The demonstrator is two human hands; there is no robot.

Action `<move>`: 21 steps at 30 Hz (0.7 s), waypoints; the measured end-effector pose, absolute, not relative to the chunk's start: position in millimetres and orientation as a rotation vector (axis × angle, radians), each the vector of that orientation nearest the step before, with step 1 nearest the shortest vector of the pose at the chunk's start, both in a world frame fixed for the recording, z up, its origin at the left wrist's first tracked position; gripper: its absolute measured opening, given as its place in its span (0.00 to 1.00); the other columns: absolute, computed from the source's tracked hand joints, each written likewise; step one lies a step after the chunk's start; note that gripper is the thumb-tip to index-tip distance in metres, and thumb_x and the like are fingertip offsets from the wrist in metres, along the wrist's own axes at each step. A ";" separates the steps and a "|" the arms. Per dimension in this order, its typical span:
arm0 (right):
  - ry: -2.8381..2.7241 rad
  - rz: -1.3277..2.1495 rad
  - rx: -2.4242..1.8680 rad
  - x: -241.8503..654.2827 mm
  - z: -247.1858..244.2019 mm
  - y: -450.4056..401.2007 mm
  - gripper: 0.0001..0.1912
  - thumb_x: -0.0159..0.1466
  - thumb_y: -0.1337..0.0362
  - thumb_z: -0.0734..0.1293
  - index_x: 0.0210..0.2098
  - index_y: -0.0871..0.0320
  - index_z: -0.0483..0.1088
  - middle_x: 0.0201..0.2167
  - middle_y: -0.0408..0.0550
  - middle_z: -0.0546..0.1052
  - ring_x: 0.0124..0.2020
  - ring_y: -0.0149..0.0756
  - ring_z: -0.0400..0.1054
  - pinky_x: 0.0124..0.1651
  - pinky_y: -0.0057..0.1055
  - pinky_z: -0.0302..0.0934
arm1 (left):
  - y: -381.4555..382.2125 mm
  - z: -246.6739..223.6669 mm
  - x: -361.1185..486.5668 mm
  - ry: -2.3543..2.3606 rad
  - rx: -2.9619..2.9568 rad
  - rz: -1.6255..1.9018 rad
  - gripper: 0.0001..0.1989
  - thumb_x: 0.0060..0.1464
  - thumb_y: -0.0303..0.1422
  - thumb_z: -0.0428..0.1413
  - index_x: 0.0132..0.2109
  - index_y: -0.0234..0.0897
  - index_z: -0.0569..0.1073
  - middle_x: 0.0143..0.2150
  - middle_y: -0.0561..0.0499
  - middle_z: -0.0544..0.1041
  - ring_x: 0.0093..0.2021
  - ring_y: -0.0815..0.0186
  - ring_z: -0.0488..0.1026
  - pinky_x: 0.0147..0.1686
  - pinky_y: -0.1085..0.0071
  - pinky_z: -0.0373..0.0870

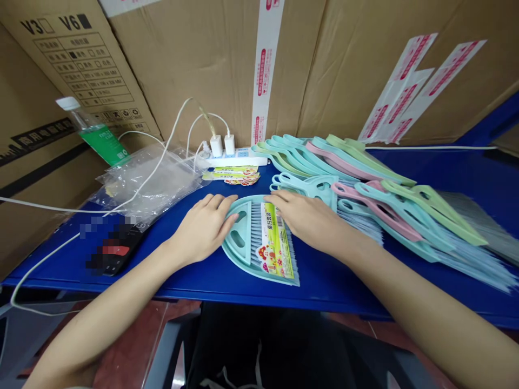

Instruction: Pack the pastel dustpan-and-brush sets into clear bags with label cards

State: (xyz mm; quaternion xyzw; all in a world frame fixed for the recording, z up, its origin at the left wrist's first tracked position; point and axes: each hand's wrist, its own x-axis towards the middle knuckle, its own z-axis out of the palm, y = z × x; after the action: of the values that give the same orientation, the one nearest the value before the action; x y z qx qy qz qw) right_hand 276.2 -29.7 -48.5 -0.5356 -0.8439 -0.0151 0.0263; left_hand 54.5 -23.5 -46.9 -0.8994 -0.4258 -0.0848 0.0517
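A light-green dustpan [243, 262] lies on the blue table in front of me. In it rests a small hand brush [239, 232] with pale bristles, a printed label card [274, 243] across them. My left hand [206, 224] is closed on the dustpan's left rim, thumb over the edge beside the brush. The fingers of my right hand [302, 216] are bent together at the top end of the label card, by the far rim; their undersides are hidden. Just beyond my right hand are more hand brushes [377, 208], in green and pink.
Stacked dustpans [324, 156] lie at the back right. Behind the dustpan are loose label cards [233, 174] and a power strip [239, 156] with chargers. At left are clear plastic bags [154, 175], a bottle [99, 135], cables and a partly blurred dark object [121, 251]. Cardboard boxes [203, 70] wall the back.
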 end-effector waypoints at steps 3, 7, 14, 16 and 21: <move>-2.598 -0.024 -1.631 276.3 -48.3 -30.0 0.23 0.63 0.79 0.57 0.54 0.59 0.69 0.54 0.58 0.74 0.47 0.48 0.74 0.39 0.41 0.70 | -21.4 -46.8 58.8 -1.531 -2.740 -0.119 0.23 0.68 0.36 0.39 0.63 0.32 0.63 0.54 0.40 0.75 0.52 0.51 0.74 0.51 0.53 0.71; -2.581 0.036 -1.638 277.0 -46.9 -32.7 0.25 0.63 0.79 0.55 0.56 0.60 0.68 0.58 0.60 0.72 0.51 0.50 0.72 0.45 0.45 0.70 | -19.8 -40.6 62.3 -1.726 -2.729 0.024 0.21 0.68 0.37 0.37 0.62 0.39 0.62 0.51 0.45 0.79 0.46 0.52 0.79 0.44 0.56 0.74; -2.294 0.404 -1.437 281.3 -47.3 -37.8 0.26 0.69 0.68 0.52 0.67 0.60 0.56 0.67 0.59 0.63 0.65 0.48 0.60 0.63 0.52 0.58 | -11.6 -35.9 52.2 -1.781 -2.781 -0.026 0.21 0.66 0.35 0.37 0.60 0.43 0.66 0.39 0.50 0.81 0.41 0.57 0.79 0.43 0.61 0.72; -2.186 0.589 -1.394 283.5 -45.7 -37.9 0.29 0.70 0.62 0.53 0.70 0.56 0.50 0.70 0.57 0.58 0.68 0.47 0.56 0.64 0.52 0.58 | -9.9 -35.1 48.7 -1.783 -2.812 -0.093 0.21 0.66 0.35 0.37 0.60 0.43 0.66 0.41 0.50 0.81 0.41 0.58 0.79 0.43 0.61 0.72; -1.950 1.077 -1.312 291.0 -45.8 -42.1 0.37 0.68 0.56 0.59 0.73 0.48 0.39 0.75 0.50 0.45 0.71 0.47 0.47 0.66 0.51 0.54 | -10.2 -28.9 43.5 -1.819 -2.805 -0.215 0.21 0.65 0.35 0.38 0.59 0.44 0.67 0.45 0.50 0.81 0.44 0.58 0.78 0.45 0.62 0.71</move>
State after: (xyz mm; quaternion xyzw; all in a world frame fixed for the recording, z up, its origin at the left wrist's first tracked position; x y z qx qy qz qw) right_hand 291.0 -42.1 -45.8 -0.4881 -0.7252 0.4006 0.2745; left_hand 43.5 -10.2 -28.9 -0.8327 -0.5400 -0.0637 -0.1043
